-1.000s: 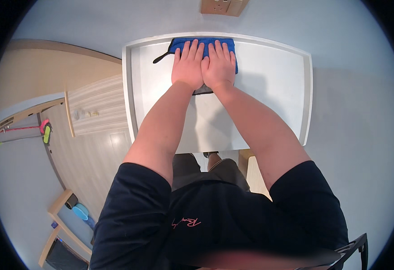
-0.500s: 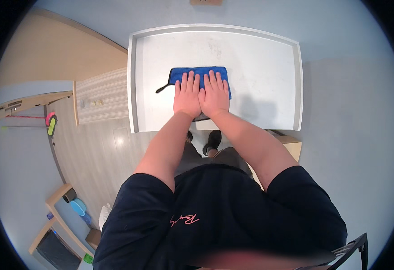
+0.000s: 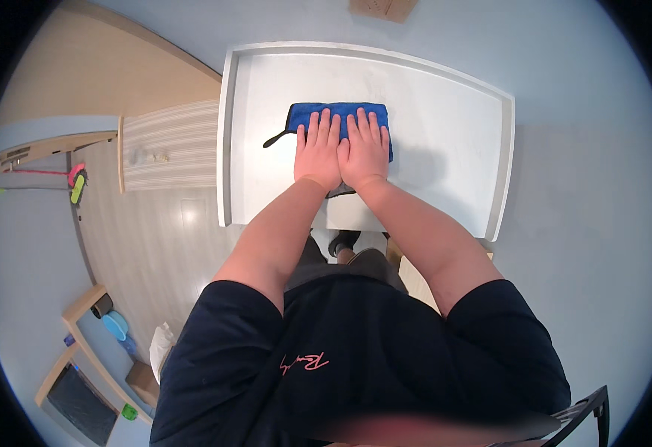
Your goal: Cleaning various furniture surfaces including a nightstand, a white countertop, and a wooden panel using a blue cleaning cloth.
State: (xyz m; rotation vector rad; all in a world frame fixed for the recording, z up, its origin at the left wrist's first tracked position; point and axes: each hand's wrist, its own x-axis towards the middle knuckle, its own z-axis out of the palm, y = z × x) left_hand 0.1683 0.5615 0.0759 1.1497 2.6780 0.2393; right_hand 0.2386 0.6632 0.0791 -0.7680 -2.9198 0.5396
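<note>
A blue cloth [image 3: 350, 113] with black edging lies on the white tabletop [image 3: 445, 104], and a black loop [image 3: 274, 139] sticks out at its left end. My left hand [image 3: 317, 155] lies flat on the cloth's left part, fingers stretched toward the far edge. Beside it my right hand [image 3: 364, 153] presses flat on the right part, its thumb against the left hand. Both hands cover much of the cloth. A grey piece of it shows below the wrists.
A raised white rim [image 3: 508, 156] borders the tabletop at the back and sides. To the left stands a lower striped wood-look surface [image 3: 169, 145]. A pink and green brush [image 3: 77, 183] is by the left wall. Shelving [image 3: 91, 313] with a blue basin [image 3: 115, 325] stands at lower left.
Both hands and the cloth under them have slid a little away from me across the tabletop. The whole view has also turned slightly.
</note>
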